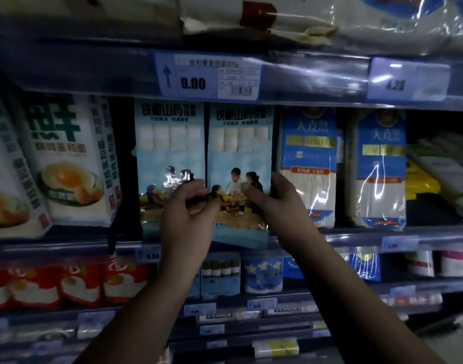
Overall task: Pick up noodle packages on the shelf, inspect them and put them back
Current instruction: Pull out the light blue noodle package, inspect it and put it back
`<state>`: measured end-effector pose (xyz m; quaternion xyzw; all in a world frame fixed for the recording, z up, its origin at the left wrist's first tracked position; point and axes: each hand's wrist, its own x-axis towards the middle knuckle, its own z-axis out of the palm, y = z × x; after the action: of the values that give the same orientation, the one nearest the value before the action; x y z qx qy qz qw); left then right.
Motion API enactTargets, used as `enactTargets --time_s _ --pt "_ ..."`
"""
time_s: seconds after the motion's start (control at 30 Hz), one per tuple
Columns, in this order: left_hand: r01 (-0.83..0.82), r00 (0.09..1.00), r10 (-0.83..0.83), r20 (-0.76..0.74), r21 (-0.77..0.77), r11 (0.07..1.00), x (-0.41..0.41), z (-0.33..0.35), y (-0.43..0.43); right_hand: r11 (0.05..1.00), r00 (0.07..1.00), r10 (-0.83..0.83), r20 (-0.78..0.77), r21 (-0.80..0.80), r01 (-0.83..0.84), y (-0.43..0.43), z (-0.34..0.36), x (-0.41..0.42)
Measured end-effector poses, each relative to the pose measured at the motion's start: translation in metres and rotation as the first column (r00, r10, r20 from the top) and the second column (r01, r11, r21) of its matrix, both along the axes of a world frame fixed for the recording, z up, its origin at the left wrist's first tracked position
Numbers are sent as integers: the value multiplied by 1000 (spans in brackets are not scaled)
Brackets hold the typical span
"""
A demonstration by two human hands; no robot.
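Left grip (pixel 188 206) and right grip (pixel 275 195) clasp the light-blue noodle package (pixel 241 143) by its sides, its base overhanging the shelf (pixel 356 236). Judged mid-task: this package is not yet reseated, and other packages remain.

Shop shelf (pixel 356 236), light-blue noodle package (pixel 241 158) at its rim between left hand (pixel 188 208) and right hand (pixel 275 198), twin package (pixel 170 143) behind left hand, white egg-noodle packages (pixel 67 158) leaning further left, blue noodle packages (pixel 308 166) upright beyond right hand.
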<state>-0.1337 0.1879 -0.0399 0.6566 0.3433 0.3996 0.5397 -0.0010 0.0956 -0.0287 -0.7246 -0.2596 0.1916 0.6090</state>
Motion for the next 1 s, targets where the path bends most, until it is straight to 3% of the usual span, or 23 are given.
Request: enactTargets --time_s 0.17,0.27,0.57,0.8,1.0 --pt "92 995 -93 -21 -13 996 -9 14 -2 982 965 106 -240 180 -63 -19 5 2" --pt "254 961 -262 -86 -91 963 -13 23 -11 953 890 239 -388 271 -138 -44 4 -5" --pt "341 938 -333 90 -397 852 -30 9 -43 896 848 395 -353 352 -271 -72 4 -3" --pt "408 907 -417 48 -342 847 -64 -11 -38 871 832 472 -292 302 -388 -77 -9 -12" --pt "388 915 -404 12 -306 870 -77 -12 -43 911 865 391 -315 267 -314 -66 -5 -22"
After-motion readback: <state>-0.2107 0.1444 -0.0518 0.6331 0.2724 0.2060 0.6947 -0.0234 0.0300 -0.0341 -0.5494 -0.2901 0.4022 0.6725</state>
